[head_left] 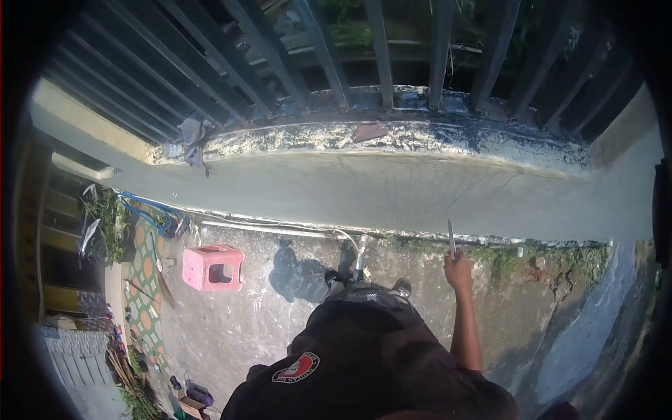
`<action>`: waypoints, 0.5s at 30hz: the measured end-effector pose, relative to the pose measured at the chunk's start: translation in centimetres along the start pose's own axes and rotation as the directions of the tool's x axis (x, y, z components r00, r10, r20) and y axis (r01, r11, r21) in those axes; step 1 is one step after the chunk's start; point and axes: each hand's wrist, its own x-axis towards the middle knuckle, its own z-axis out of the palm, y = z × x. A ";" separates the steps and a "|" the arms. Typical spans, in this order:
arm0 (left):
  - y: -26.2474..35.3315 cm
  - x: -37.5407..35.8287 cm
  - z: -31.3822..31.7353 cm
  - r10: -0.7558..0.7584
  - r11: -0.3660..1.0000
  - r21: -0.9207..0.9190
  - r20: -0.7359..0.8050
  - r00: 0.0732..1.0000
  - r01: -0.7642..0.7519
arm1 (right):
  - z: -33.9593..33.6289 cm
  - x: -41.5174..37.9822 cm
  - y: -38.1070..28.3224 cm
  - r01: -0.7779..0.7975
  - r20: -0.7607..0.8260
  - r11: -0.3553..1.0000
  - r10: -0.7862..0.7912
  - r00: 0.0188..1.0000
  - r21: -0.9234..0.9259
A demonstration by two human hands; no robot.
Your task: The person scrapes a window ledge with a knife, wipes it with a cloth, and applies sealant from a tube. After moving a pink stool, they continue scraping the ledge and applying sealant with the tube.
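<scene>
the wall (pixel 392 192) looks smoothly plastered already; right hand (pixel 458 269) closes its grip on a trowel (pixel 451 238); left hand unseen.

An outdoor yard beside a house under masonry work is shown: a freshly plastered grey low wall (pixel 392 192) topped by dark metal fence bars (pixel 381 49), a stained concrete floor (pixel 238 322), a pink plastic stool (pixel 213 267), patterned floor tiles (pixel 143 280) and piled clutter (pixel 126 364) are seen.
</scene>
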 end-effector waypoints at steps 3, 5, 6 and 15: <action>-1.1 -2.6 2.9 -0.037 0.999 -0.031 -0.085 0.996 0.035 | 1.5 0.9 -0.1 0.104 0.040 0.991 -0.101 0.994 -0.080; -0.8 -3.2 4.0 -0.038 0.997 -0.072 -0.170 0.985 0.026 | 1.7 1.1 -1.2 0.165 0.091 0.983 -0.158 0.983 -0.075; -0.6 -3.2 4.4 -0.038 0.995 -0.098 -0.220 0.975 0.017 | 2.1 1.0 -2.1 0.169 0.147 0.984 -0.158 0.976 -0.064; 0.9 -1.9 0.1 -0.004 0.917 -0.317 -0.610 0.792 -0.240 | 7.4 -1.2 -8.6 0.396 0.284 0.906 -0.345 0.895 -0.150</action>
